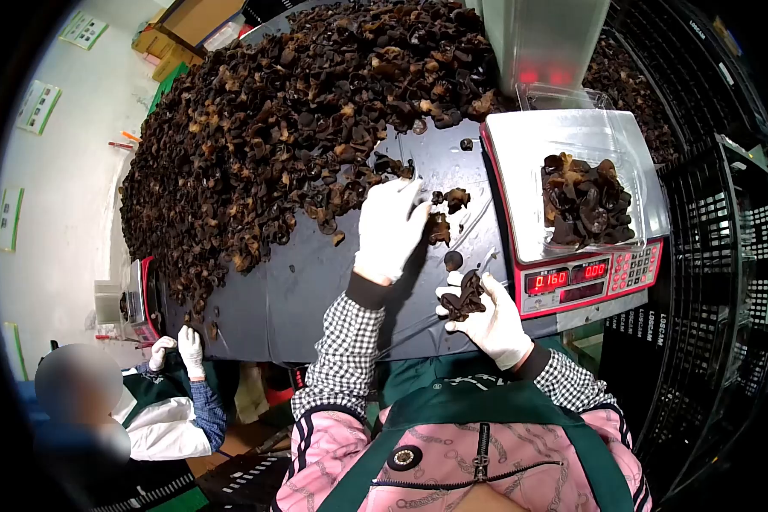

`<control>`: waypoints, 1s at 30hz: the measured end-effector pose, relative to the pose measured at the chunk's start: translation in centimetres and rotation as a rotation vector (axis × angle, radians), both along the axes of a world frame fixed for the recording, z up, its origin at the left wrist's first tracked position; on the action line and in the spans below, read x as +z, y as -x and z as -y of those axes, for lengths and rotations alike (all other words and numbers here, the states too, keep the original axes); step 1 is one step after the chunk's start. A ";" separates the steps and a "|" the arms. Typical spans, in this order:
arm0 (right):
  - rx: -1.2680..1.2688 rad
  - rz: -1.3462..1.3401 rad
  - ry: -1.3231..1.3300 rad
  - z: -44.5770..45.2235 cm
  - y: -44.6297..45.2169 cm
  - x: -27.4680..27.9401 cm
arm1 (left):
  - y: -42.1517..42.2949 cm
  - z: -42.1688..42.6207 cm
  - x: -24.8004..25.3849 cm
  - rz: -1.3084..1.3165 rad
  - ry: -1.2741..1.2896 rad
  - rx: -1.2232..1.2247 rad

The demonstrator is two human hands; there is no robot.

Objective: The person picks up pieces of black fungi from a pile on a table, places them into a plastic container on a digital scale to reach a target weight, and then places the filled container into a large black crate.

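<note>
My left hand [390,224], in a white glove, reaches over the dark table at the edge of a large heap of brown wood ear mushrooms [290,111]. Its fingertips are by a few dark pieces [392,166]; whether they grip one cannot be made out. My right hand [491,322], also gloved, is palm up with several dark mushroom pieces [463,299] in its fingers. Loose pieces [439,229] lie between the hands. To the right, a clear plastic tray [533,205] of mushrooms stands on a red and silver scale [520,136] reading 0.160.
A co-worker's gloved hands [188,348] are at the table's lower left corner, near a second scale [143,299]. A tall translucent container [542,43] stands behind the near scale. Black crates [717,256] line the right side. Cardboard boxes [175,51] are at upper left.
</note>
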State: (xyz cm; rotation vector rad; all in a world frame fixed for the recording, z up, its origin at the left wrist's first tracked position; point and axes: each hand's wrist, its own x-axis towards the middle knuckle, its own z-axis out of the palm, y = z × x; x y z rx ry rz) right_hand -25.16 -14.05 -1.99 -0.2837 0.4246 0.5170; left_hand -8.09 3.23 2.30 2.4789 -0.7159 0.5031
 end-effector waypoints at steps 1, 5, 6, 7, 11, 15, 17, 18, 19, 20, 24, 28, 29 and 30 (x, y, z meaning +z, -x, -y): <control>-0.008 0.005 0.014 -0.1 0.0 0.0 | -0.4 1.0 0.5 0.066 -0.019 -0.096; -0.034 0.058 0.077 -0.1 0.5 1.7 | -1.9 5.2 -1.5 -0.114 -0.199 -0.276; -0.025 0.083 0.150 -0.2 0.5 2.1 | -2.0 5.3 -1.8 -0.147 -0.211 -0.273; -0.020 0.110 0.224 0.0 0.5 2.4 | -2.4 5.6 -2.0 -0.177 -0.223 -0.274; 0.064 0.150 0.309 0.7 1.1 2.5 | -0.2 3.8 0.7 -0.216 0.207 -0.209; 0.175 0.306 0.529 0.8 1.7 4.2 | 2.1 2.6 3.7 -0.667 0.621 -0.082; 0.180 0.334 0.583 1.0 1.8 5.0 | 2.8 3.8 5.8 -0.684 0.684 -0.165; 0.176 0.342 0.607 1.3 1.8 5.4 | 3.2 4.9 7.0 -0.686 0.691 -0.217; 0.172 0.350 0.630 1.6 1.8 6.0 | 3.6 6.1 8.0 -0.687 0.698 -0.268; 0.157 0.346 0.663 2.1 1.9 7.1 | 3.6 7.5 8.8 -0.545 0.521 -0.277; -0.118 0.399 0.916 5.4 2.6 11.2 | 3.3 13.5 10.1 -0.266 0.467 -0.350; -0.651 0.519 1.239 9.5 2.2 14.6 | 2.6 17.4 9.7 -0.226 0.436 -0.457; -0.655 0.427 1.335 10.9 2.2 15.5 | 2.7 17.8 9.6 -0.275 0.428 -0.479; -0.699 0.462 1.439 12.1 1.7 15.8 | 2.8 17.9 9.6 -0.241 0.455 -0.460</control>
